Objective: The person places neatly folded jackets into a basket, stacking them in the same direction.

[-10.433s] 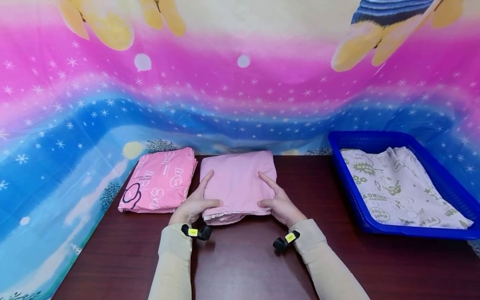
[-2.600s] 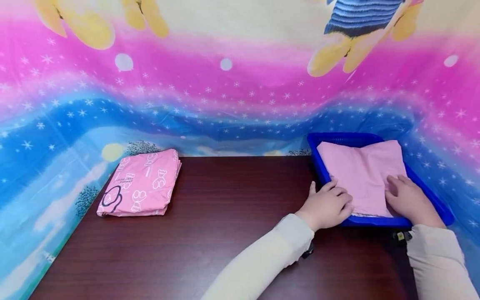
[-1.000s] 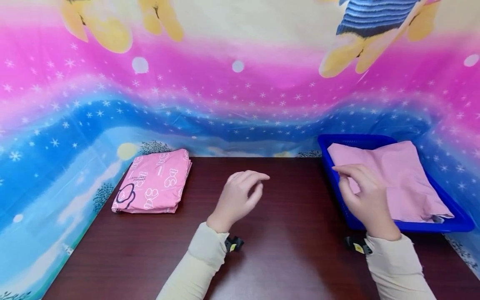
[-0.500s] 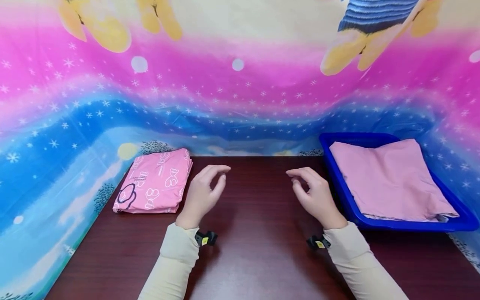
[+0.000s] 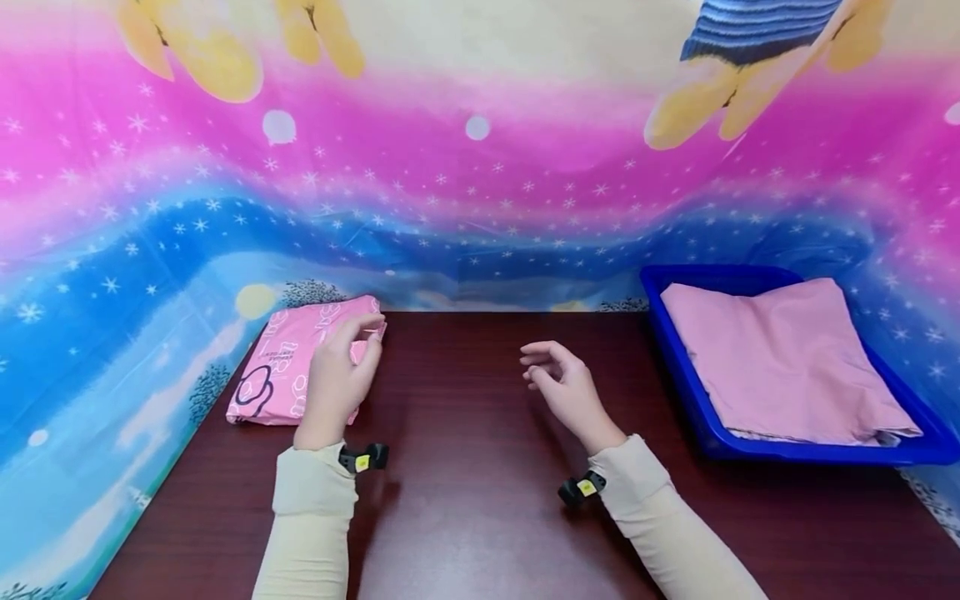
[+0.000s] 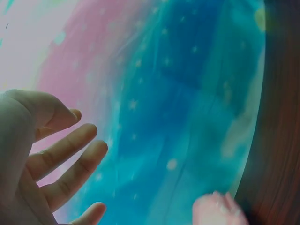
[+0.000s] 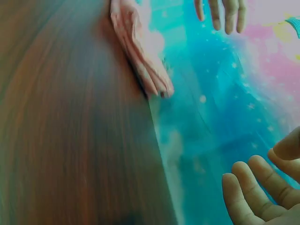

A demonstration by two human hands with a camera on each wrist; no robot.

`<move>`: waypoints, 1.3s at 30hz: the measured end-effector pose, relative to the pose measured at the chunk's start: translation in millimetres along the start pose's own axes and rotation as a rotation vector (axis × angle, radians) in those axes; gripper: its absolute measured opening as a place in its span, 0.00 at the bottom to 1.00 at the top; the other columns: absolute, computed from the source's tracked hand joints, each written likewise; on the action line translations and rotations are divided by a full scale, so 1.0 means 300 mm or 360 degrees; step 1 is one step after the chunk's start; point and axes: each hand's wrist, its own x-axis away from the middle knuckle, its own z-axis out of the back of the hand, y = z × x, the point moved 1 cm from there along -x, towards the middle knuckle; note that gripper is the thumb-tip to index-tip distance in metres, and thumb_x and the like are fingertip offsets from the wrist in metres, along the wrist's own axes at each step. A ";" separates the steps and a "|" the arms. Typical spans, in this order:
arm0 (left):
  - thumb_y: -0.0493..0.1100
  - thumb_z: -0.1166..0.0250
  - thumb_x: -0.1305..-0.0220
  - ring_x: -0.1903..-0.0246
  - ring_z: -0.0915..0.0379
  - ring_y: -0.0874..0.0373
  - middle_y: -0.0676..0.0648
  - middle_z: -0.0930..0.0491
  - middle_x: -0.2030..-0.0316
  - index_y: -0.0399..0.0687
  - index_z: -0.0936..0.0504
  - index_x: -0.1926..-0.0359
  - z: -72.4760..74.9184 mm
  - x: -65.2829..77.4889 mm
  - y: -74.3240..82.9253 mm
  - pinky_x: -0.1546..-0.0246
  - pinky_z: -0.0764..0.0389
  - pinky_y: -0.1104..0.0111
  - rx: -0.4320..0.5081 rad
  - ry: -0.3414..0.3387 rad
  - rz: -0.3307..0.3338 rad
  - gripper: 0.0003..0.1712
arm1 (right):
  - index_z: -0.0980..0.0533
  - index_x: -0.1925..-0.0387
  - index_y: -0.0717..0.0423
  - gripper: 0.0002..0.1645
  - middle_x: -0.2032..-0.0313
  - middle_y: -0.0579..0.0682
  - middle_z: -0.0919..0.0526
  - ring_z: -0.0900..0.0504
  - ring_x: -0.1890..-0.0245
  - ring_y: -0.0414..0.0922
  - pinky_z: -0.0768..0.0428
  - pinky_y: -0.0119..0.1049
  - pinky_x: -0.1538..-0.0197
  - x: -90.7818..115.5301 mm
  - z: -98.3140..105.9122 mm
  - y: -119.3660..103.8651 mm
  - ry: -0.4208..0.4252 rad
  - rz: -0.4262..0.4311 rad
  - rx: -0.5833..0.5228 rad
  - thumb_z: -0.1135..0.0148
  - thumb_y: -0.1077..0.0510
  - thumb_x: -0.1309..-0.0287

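A folded pink cloth [image 5: 281, 337] with white and dark line drawings lies at the back left of the table. My left hand [image 5: 337, 375] is raised over its right part, fingers loosely bent and holding nothing, hiding some of the print. In the left wrist view, the cloth's corner [image 6: 218, 211] shows well apart from the spread fingers [image 6: 75, 173]. My right hand [image 5: 570, 392] hovers over mid-table with relaxed fingers and nothing in them. The right wrist view shows the folded layers of the cloth [image 7: 138, 51] from the side, below the left hand's fingers [image 7: 229, 14].
At the back right stands a blue plastic basket [image 5: 750, 450] holding a plain pink cloth [image 5: 765, 358]. A brown wooden table [image 5: 480, 517] lies under everything. A colourful printed curtain [image 5: 480, 192] rises along the back and left edges.
The plain pink cloth went from the table into the basket, covering the white-and-green printed one there. Both hands then let go and swung left, the left one reaching over the printed pink cloth.
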 end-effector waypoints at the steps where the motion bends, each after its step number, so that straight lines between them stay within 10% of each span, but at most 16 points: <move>1: 0.34 0.39 0.32 0.53 0.20 0.42 0.39 0.15 0.52 0.39 0.17 0.45 0.013 0.000 -0.013 0.49 0.24 0.48 -0.0007 0.0017 0.0026 0.16 | 0.21 0.46 0.61 0.19 0.55 0.60 0.16 0.15 0.59 0.57 0.14 0.47 0.56 -0.004 -0.014 0.003 -0.0010 -0.0049 -0.0062 0.47 0.73 0.36; 7: 0.33 0.41 0.32 0.52 0.20 0.39 0.36 0.16 0.51 0.37 0.18 0.44 0.078 0.005 -0.083 0.49 0.25 0.46 -0.0036 0.0098 0.0207 0.18 | 0.25 0.42 0.65 0.20 0.51 0.63 0.17 0.14 0.59 0.49 0.14 0.42 0.57 -0.021 -0.098 0.013 -0.0087 -0.0302 -0.0339 0.47 0.72 0.34; 14: 0.35 0.43 0.30 0.47 0.22 0.37 0.34 0.19 0.47 0.36 0.21 0.40 0.119 0.017 -0.146 0.42 0.28 0.45 -0.0056 0.0068 0.0393 0.19 | 0.28 0.38 0.67 0.22 0.47 0.67 0.19 0.18 0.53 0.64 0.14 0.42 0.57 -0.031 -0.193 0.017 -0.0144 -0.0430 -0.0480 0.47 0.72 0.33; 39: 0.39 0.45 0.28 0.32 0.40 0.32 0.29 0.37 0.32 0.39 0.28 0.32 0.192 0.103 -0.313 0.35 0.39 0.36 -0.0215 0.0015 0.0931 0.26 | 0.32 0.32 0.57 0.29 0.35 0.67 0.28 0.18 0.49 0.54 0.16 0.51 0.51 -0.034 -0.494 0.028 -0.0380 -0.0564 -0.0542 0.43 0.67 0.34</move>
